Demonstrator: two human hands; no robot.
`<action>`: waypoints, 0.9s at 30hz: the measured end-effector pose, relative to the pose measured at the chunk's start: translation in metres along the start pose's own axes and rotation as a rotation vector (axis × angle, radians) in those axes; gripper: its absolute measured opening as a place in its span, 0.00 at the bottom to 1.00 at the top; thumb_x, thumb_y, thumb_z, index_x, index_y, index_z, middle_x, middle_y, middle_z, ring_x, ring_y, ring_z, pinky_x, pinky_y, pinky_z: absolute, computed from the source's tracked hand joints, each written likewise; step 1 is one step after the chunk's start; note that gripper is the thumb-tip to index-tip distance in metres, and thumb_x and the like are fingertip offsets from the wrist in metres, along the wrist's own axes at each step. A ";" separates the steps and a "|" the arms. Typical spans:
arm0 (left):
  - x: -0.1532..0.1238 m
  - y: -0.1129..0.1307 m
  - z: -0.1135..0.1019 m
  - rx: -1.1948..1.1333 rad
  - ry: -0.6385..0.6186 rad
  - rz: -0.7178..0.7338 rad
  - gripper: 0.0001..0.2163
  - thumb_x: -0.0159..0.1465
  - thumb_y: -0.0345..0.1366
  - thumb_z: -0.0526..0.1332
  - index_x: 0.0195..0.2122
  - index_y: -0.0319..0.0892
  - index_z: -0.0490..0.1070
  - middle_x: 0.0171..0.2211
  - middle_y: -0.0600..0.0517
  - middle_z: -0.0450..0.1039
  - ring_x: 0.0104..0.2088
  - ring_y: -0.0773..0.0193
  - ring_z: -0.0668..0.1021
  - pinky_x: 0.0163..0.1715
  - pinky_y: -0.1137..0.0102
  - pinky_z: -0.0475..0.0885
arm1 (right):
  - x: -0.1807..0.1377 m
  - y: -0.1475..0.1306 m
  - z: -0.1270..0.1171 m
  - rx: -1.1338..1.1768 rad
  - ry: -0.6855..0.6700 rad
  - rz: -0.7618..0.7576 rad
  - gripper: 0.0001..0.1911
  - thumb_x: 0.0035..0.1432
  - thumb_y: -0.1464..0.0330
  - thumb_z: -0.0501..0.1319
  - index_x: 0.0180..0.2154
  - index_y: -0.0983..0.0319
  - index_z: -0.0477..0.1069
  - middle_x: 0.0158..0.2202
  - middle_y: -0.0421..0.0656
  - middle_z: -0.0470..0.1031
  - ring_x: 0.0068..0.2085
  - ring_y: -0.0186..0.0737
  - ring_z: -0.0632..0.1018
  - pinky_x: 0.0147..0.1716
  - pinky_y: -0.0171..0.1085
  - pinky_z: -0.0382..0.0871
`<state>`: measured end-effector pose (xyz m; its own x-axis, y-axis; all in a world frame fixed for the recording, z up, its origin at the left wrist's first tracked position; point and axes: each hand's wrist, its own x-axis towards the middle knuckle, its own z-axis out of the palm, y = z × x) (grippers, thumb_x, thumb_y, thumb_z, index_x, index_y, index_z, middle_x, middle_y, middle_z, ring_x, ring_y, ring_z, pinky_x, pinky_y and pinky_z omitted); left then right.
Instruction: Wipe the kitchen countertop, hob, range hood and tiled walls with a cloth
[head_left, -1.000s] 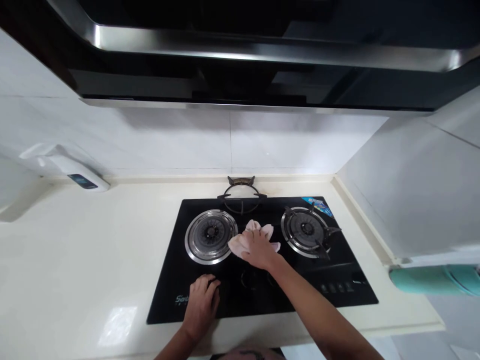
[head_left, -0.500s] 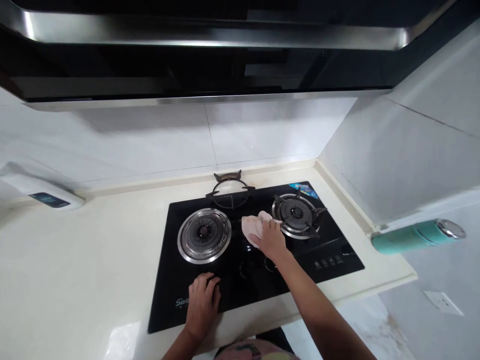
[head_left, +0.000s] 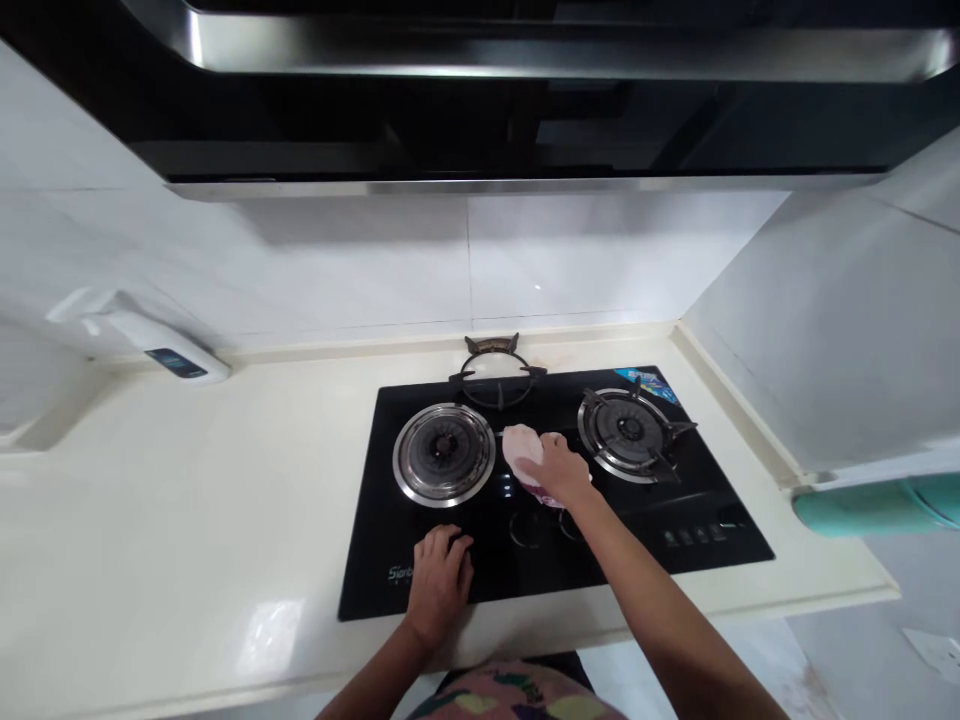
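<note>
My right hand [head_left: 564, 472] presses a pale pink cloth [head_left: 521, 447] onto the black glass hob [head_left: 705, 500], between the left burner [head_left: 444, 466] and the right burner [head_left: 631, 434]. Its fingers are closed over the cloth. My left hand [head_left: 441, 583] rests on the hob's front left corner, fingers curled loosely against the glass, holding nothing. A loose pan support [head_left: 495, 370] lies at the hob's back edge.
The cream countertop [head_left: 187, 520] stretches to the left. A white spray bottle [head_left: 142, 335] lies against the back wall at left. A teal cylinder [head_left: 877, 505] sticks out at the right edge. The range hood [head_left: 525, 90] hangs overhead.
My right hand has slid the cloth about on the glass between the two burners, first toward the right burner, then back to the middle. My left hand has stayed in place.
</note>
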<state>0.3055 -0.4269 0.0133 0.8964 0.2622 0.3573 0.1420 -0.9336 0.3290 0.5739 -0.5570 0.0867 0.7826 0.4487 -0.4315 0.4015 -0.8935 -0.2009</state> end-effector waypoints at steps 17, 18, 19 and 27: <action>-0.012 -0.015 0.006 -0.063 0.127 -0.007 0.21 0.74 0.43 0.56 0.64 0.42 0.62 0.61 0.39 0.68 0.62 0.49 0.72 0.59 0.52 0.71 | -0.012 -0.024 0.019 0.021 -0.072 -0.382 0.38 0.56 0.49 0.74 0.63 0.53 0.68 0.59 0.49 0.67 0.59 0.51 0.70 0.58 0.42 0.63; -0.011 -0.015 0.007 -0.060 0.124 -0.010 0.20 0.74 0.43 0.56 0.64 0.42 0.63 0.60 0.39 0.69 0.61 0.49 0.72 0.58 0.53 0.71 | -0.006 -0.011 0.011 0.025 -0.045 -0.295 0.38 0.61 0.50 0.70 0.66 0.55 0.64 0.60 0.51 0.66 0.59 0.53 0.70 0.57 0.43 0.64; -0.011 -0.015 0.007 -0.060 0.122 -0.014 0.19 0.74 0.43 0.56 0.63 0.41 0.64 0.60 0.39 0.69 0.61 0.50 0.73 0.58 0.53 0.72 | -0.001 0.002 0.004 0.023 -0.022 -0.216 0.38 0.65 0.50 0.67 0.69 0.57 0.60 0.60 0.54 0.66 0.59 0.54 0.71 0.55 0.44 0.65; -0.008 -0.013 0.005 -0.046 0.090 -0.014 0.16 0.74 0.42 0.56 0.60 0.42 0.66 0.58 0.40 0.71 0.59 0.51 0.75 0.55 0.54 0.72 | -0.019 0.054 -0.006 -0.027 0.015 -0.026 0.38 0.70 0.49 0.60 0.72 0.60 0.55 0.59 0.55 0.70 0.58 0.54 0.75 0.54 0.43 0.65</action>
<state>0.2983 -0.4185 0.0020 0.8530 0.2976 0.4287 0.1328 -0.9182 0.3732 0.5833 -0.6138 0.0890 0.7788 0.4723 -0.4128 0.4345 -0.8808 -0.1880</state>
